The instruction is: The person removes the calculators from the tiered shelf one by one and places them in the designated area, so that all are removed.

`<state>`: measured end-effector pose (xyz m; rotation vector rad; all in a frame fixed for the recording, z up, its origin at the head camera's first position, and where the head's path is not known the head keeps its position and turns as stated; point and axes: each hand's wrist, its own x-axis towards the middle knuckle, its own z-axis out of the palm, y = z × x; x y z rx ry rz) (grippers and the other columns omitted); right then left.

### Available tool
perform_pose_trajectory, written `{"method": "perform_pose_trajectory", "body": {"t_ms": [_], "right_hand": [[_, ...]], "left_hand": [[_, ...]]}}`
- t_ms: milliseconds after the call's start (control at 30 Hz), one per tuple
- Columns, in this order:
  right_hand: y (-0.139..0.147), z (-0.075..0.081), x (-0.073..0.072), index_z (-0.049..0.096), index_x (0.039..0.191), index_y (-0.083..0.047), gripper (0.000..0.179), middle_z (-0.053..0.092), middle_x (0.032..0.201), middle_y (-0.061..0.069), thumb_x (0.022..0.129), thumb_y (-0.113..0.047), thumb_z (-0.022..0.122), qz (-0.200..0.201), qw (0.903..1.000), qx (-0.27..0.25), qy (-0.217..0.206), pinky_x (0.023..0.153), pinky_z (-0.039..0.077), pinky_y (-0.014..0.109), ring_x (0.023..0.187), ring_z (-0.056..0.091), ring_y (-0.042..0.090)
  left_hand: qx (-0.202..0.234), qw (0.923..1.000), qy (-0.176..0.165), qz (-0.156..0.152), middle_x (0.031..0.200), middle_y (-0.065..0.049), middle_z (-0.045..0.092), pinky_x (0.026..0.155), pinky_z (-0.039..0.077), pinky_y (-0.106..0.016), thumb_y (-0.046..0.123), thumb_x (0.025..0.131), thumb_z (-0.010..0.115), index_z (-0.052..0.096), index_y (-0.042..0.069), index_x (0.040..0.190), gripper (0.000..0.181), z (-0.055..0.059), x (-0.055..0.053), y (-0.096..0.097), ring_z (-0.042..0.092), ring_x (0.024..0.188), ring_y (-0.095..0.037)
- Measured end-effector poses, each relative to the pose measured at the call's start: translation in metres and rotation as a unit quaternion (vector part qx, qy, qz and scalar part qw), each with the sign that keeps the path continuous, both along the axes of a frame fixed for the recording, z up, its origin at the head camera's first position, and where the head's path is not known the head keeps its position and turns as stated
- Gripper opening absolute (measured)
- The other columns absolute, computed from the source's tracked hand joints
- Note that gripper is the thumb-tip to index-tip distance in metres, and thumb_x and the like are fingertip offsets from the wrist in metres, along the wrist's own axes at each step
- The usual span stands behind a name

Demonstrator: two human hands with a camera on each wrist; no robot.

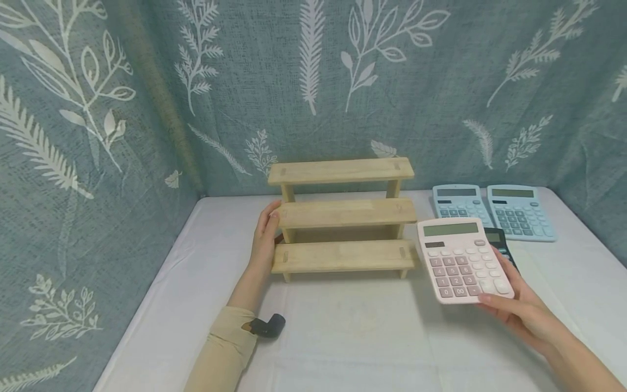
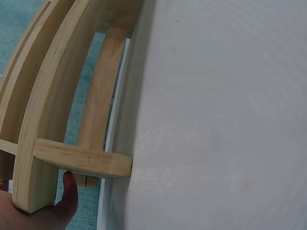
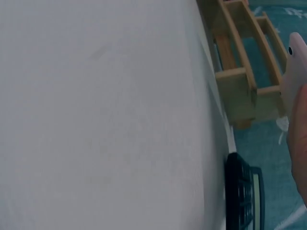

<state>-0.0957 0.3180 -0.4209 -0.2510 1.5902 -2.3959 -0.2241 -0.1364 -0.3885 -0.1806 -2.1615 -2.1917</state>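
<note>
A three-tier wooden step shelf stands at the middle of the table. My left hand grips its left side; in the left wrist view the thumb comes up beside a board's end, and most of the fingers are hidden. To the right of the shelf, a pale pink calculator is held up and tilted, its screen and keys facing me. My right hand pinches it by the lower right corner, thumb on the front. In the right wrist view only a strip of the calculator shows.
Two light blue calculators lie side by side at the back right. A black calculator, seen also in the right wrist view, is partly hidden behind the pink one. White cloth covers the table; a patterned teal curtain hangs behind.
</note>
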Motion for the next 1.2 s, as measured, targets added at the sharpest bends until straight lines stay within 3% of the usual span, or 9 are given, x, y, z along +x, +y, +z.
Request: {"method": "perform_pose_trajectory", "body": {"t_ms": [300,1000,1200], "right_hand": [[0.025,-0.006,0.001,-0.008,0.156,-0.033,0.094,0.058,0.132,-0.009,0.094,0.020,0.040,-0.014,0.9988,-0.047,0.000,0.091,0.052,0.033,0.114,0.062,0.016],[0.085,-0.018,0.005,-0.022,0.151,-0.030,0.096,0.063,0.119,-0.010,0.096,0.018,0.039,-0.098,0.9932,-0.059,-0.022,0.082,0.056,0.029,0.103,0.066,0.013],[0.101,-0.022,0.007,-0.023,0.150,-0.033,0.095,0.063,0.110,-0.010,0.097,0.016,0.040,-0.128,0.9880,-0.064,-0.058,0.082,0.056,0.029,0.097,0.067,0.013]], "left_hand": [[0.001,1.0000,0.004,0.000,0.154,-0.013,0.030,0.110,0.030,-0.056,0.026,0.107,0.033,0.031,0.007,0.151,0.047,0.000,0.000,0.000,0.027,0.141,-0.032],[0.004,1.0000,0.004,0.006,0.153,-0.013,0.032,0.109,0.031,-0.056,0.026,0.107,0.034,0.032,0.007,0.150,0.047,0.000,-0.001,0.000,0.030,0.139,-0.032],[0.005,1.0000,0.005,0.005,0.152,-0.014,0.032,0.109,0.031,-0.055,0.025,0.107,0.033,0.032,0.007,0.150,0.046,0.000,-0.001,0.001,0.031,0.138,-0.032]]}}
